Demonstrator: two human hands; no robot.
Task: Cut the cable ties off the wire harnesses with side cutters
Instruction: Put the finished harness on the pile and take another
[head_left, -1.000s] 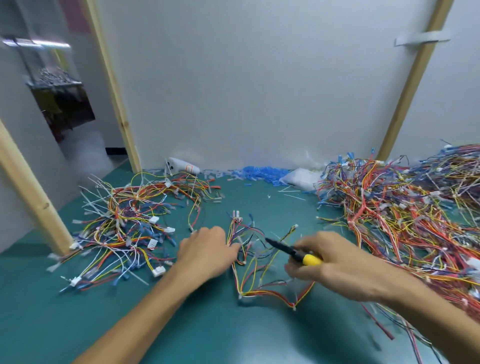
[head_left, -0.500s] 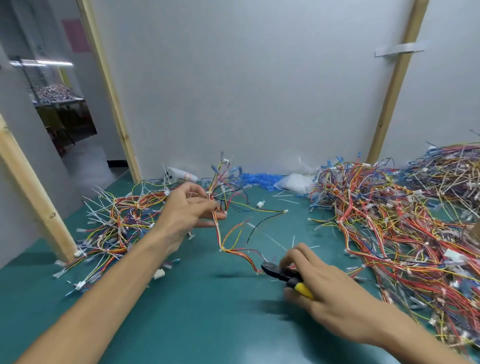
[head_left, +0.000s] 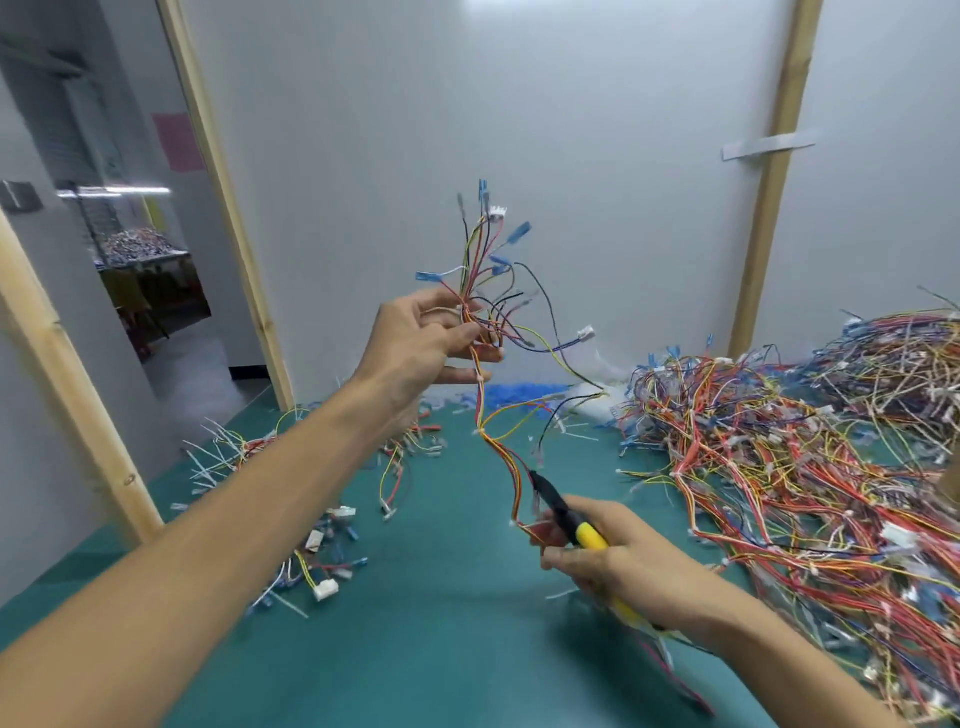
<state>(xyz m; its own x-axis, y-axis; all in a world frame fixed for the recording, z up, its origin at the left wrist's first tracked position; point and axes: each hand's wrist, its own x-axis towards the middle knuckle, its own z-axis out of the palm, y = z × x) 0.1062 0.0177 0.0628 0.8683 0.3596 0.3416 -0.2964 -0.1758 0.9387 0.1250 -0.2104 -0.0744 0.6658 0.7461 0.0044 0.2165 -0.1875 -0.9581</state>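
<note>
My left hand (head_left: 426, 343) holds one wire harness (head_left: 491, 312) up in the air above the green table, fingers pinched round its upper bundle. Coloured wires with blue and white connectors fan out above the hand, and a long orange, red and yellow strand hangs down. My right hand (head_left: 618, 566) grips the yellow-handled side cutters (head_left: 563, 514) low over the table. The black jaws point up-left and touch the hanging strand near its lower end. White cable ties show along that strand.
A big heap of tangled harnesses (head_left: 810, 467) fills the right side of the green table (head_left: 441, 649). A smaller pile (head_left: 291, 499) lies at the left under my forearm. Blue and white offcuts (head_left: 524, 392) sit against the white back wall. Wooden posts (head_left: 769, 176) stand either side.
My left hand has lifted the harness from table height to well above it. My right hand with the cutters has followed, and the jaws now meet the hanging strand.
</note>
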